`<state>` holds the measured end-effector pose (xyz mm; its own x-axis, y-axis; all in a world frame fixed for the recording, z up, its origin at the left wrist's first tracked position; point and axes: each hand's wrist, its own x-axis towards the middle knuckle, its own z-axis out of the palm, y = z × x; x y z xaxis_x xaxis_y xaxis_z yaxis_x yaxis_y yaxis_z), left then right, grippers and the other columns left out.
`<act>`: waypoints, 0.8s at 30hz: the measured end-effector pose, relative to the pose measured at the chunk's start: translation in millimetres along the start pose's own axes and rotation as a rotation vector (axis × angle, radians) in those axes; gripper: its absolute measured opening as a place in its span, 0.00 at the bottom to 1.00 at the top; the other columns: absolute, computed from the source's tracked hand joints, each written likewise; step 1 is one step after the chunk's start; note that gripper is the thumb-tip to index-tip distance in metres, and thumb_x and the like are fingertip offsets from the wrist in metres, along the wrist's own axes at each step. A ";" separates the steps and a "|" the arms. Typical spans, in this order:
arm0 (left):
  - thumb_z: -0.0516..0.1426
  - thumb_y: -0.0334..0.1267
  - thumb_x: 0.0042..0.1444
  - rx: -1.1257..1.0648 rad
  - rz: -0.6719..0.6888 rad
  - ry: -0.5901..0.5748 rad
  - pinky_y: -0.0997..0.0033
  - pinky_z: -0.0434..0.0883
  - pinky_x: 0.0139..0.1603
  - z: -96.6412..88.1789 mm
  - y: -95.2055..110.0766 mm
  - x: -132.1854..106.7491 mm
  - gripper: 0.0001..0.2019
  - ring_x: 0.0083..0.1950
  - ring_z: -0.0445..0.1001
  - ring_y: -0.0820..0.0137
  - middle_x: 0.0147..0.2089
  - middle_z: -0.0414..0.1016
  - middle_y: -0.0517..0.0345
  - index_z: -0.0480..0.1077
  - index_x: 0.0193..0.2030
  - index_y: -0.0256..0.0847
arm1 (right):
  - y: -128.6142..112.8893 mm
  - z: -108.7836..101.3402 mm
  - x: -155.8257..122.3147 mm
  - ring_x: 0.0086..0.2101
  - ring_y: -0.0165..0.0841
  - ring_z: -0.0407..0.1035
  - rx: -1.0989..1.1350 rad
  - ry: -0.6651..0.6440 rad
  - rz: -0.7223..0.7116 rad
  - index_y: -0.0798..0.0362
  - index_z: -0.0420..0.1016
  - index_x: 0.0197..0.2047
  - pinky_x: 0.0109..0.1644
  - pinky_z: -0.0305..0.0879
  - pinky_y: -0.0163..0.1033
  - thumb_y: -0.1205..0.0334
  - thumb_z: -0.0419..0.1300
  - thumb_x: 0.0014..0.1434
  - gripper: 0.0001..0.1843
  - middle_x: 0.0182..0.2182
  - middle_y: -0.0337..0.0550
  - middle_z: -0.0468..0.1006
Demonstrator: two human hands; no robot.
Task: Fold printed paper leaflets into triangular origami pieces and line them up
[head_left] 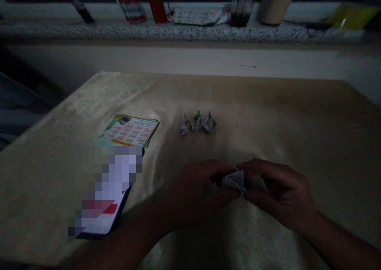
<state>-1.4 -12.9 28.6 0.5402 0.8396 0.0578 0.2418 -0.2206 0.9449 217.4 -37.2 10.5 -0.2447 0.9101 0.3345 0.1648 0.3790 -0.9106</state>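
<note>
A small folded paper triangle [236, 179], pale with printed lines, is held between both hands above the near part of the table. My left hand [205, 186] pinches its left side with thumb and fingers. On the other side, my right hand [276, 190] closes its thumb and fingertips on the right corner. The fingers partly cover the paper's edges. Farther back, three small folded paper pieces [197, 121] with coloured print stand in a row on the table.
A phone [110, 224] with a lit, partly blurred screen lies left, near my left forearm. Behind it is a stack of printed leaflets [132, 131]. The table [282, 115] reaches a wall with a speckled ledge [190, 32] holding a red can [131, 4], a glass [240, 12] and other items.
</note>
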 end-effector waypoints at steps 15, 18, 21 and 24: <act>0.69 0.35 0.52 -0.153 -0.046 0.112 0.68 0.72 0.43 5.8 -2.1 1.6 0.11 0.41 0.78 0.66 0.40 0.82 0.57 0.80 0.43 0.40 | 1.6 0.3 3.0 0.34 0.35 0.76 -0.096 -0.021 -0.027 0.46 0.82 0.46 0.35 0.72 0.40 0.69 0.68 0.60 0.12 0.34 0.42 0.81; 0.68 0.33 0.54 -0.213 -0.044 0.128 0.69 0.74 0.44 7.1 -5.0 1.3 0.10 0.42 0.80 0.67 0.40 0.82 0.57 0.80 0.44 0.41 | 1.2 1.5 2.9 0.34 0.35 0.77 -0.107 -0.002 -0.008 0.46 0.81 0.45 0.35 0.72 0.40 0.69 0.68 0.60 0.11 0.34 0.41 0.82; 0.68 0.33 0.55 -0.298 -0.030 0.129 0.69 0.75 0.47 9.1 -8.9 -0.7 0.12 0.43 0.81 0.67 0.42 0.84 0.58 0.79 0.47 0.42 | -0.2 2.3 4.3 0.32 0.35 0.77 -0.147 0.006 0.016 0.47 0.82 0.40 0.33 0.72 0.38 0.66 0.71 0.58 0.07 0.32 0.41 0.82; 0.69 0.33 0.55 -0.297 0.061 0.150 0.71 0.75 0.47 10.5 -10.9 -2.6 0.13 0.44 0.80 0.68 0.43 0.83 0.57 0.79 0.47 0.42 | -2.0 2.4 5.8 0.29 0.34 0.77 -0.192 -0.049 -0.021 0.47 0.83 0.38 0.30 0.71 0.37 0.65 0.70 0.59 0.04 0.29 0.40 0.81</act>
<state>3.0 -17.9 14.8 0.4164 0.8979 0.1426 -0.0441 -0.1367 0.9896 213.3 -33.1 13.7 -0.2957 0.8942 0.3362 0.3371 0.4270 -0.8391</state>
